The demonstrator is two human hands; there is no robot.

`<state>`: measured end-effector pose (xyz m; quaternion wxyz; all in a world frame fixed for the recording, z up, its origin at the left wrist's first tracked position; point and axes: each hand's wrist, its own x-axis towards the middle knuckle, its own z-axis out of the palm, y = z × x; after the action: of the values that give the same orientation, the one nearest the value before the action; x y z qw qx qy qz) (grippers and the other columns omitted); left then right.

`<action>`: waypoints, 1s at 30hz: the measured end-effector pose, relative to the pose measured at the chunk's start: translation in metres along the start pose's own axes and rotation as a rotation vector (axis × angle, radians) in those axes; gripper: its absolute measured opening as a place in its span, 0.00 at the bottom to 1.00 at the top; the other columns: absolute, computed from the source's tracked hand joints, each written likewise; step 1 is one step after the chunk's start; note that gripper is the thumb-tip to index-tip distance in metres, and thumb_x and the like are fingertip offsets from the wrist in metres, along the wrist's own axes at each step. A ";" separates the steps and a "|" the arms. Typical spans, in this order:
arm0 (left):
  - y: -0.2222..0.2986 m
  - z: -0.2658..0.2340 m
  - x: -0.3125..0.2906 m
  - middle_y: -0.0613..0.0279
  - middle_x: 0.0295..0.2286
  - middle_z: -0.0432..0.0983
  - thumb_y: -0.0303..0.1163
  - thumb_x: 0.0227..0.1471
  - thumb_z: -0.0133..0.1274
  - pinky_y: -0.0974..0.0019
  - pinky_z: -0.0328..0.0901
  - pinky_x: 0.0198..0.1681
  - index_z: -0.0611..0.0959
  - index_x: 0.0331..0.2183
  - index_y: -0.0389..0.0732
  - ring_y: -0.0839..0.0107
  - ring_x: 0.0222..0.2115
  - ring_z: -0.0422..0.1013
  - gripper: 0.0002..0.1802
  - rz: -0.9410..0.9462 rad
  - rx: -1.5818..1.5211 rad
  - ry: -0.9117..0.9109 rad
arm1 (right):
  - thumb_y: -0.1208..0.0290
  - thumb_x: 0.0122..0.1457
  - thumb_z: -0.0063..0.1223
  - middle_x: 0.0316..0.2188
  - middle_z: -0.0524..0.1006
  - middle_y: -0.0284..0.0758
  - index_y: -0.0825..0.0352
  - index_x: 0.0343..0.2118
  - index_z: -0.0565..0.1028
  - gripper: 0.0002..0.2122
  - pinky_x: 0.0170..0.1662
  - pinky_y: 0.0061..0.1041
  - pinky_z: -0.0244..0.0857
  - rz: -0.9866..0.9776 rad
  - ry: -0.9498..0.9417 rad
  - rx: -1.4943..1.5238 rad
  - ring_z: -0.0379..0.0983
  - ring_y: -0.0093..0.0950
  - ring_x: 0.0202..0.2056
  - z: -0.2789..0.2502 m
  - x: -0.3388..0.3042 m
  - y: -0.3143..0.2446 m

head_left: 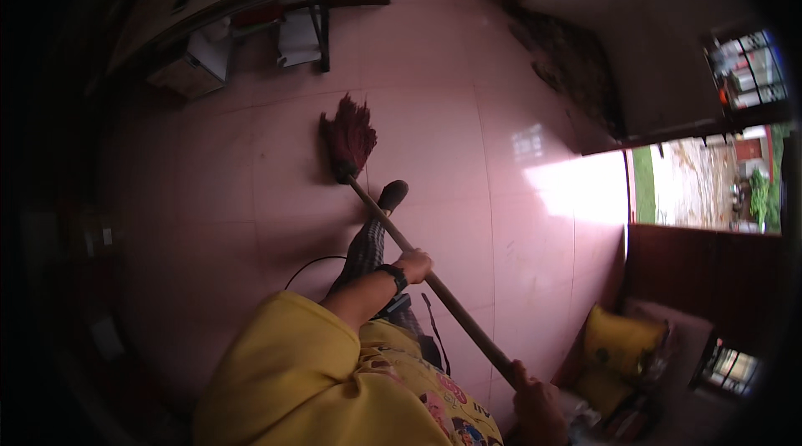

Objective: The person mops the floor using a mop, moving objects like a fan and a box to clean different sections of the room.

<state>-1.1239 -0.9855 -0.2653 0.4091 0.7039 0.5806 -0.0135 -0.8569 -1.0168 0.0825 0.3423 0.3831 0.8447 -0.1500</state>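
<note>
Mop head appears rough, matt and fibrous; mop handle smooth, wood-like; floor tiles smooth, glossy (daylight reflecting strongly); shirt matt cloth.

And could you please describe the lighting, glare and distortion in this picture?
Head view: daylight through the doorway casts strong glare on the pink floor; head view: the far left is deeply shadowed, while strands of the mop head are discernible; head view: straight edges curve and the outer rim goes black.
</note>
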 end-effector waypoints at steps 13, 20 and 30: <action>0.219 0.087 -0.036 0.55 0.21 0.74 0.31 0.29 0.57 0.56 0.66 0.29 0.80 0.23 0.42 0.54 0.26 0.71 0.10 0.616 -0.065 -0.359 | 0.73 0.50 0.42 0.21 0.73 0.41 0.64 0.33 0.69 0.07 0.27 0.37 0.64 0.635 -0.113 -0.024 0.71 0.40 0.24 -0.072 -0.192 -0.070; 0.305 0.027 -0.069 0.55 0.21 0.74 0.34 0.26 0.60 0.56 0.66 0.27 0.79 0.21 0.40 0.55 0.26 0.71 0.13 0.976 -0.146 -0.189 | 0.71 0.50 0.43 0.22 0.74 0.41 0.64 0.30 0.69 0.06 0.27 0.38 0.65 0.820 -0.027 -0.007 0.72 0.42 0.24 -0.082 -0.235 -0.075; 0.090 0.005 0.001 0.61 0.29 0.72 0.32 0.43 0.46 0.57 0.67 0.31 0.78 0.28 0.44 0.61 0.37 0.66 0.07 0.506 -0.051 0.163 | 0.73 0.47 0.46 0.22 0.73 0.44 0.68 0.35 0.67 0.12 0.26 0.39 0.63 0.499 0.000 0.162 0.70 0.45 0.23 -0.077 -0.097 -0.079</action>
<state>-1.0465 -0.9868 -0.2182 0.3690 0.8149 0.4172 0.1608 -0.9062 -1.0826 0.2041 0.3369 0.6058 0.7093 -0.1282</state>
